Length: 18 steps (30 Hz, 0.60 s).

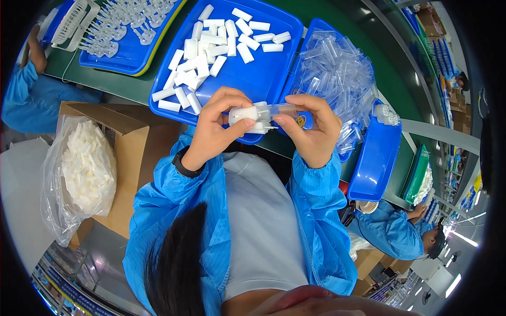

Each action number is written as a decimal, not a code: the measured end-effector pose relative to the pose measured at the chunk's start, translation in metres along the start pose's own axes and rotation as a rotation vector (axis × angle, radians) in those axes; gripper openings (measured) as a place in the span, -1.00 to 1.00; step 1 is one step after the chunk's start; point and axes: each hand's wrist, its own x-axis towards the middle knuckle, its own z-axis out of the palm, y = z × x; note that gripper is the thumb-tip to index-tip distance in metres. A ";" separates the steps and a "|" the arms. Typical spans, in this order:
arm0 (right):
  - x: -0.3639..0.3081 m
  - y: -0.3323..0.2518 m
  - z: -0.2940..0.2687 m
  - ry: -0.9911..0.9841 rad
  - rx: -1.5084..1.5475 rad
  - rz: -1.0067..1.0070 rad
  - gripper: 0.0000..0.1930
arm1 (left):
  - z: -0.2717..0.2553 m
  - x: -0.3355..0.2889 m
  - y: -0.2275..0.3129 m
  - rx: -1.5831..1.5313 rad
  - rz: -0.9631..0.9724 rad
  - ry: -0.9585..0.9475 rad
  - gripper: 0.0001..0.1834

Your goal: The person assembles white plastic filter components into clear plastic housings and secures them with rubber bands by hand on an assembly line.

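Note:
My left hand [216, 124] is closed around a white plastic part [243, 115] with a rounded end; several white pieces seem to be bunched there, partly hidden by the fingers. From the right, my right hand [315, 125] pinches a clear plastic sleeve [283, 109] between thumb and fingers. The sleeve's left end meets the white pieces; how far it goes over them I cannot tell. Both hands are held over the near edge of a blue tray [271, 73] with many short white cylinders [203, 62] lying loose in it.
Right of it, another blue tray holds a heap of clear sleeves [334, 68]. A narrower blue bin [373, 158] stands beyond. White branched parts [126, 23] fill a tray at upper left. A cardboard box [132, 174] and a bag of white pieces [87, 166] are at left. Co-workers sit on both sides.

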 end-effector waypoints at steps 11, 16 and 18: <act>-0.003 0.014 -0.005 -0.066 0.152 0.126 -0.66 | -0.003 0.000 -0.004 -0.085 -0.029 0.019 -0.76; -0.007 0.011 -0.009 -0.107 0.290 0.208 -0.66 | 0.000 0.001 -0.002 -0.082 0.020 0.056 -0.74; -0.010 0.014 -0.009 -0.114 0.318 0.222 -0.66 | 0.000 0.000 -0.005 -0.081 0.026 0.062 -0.75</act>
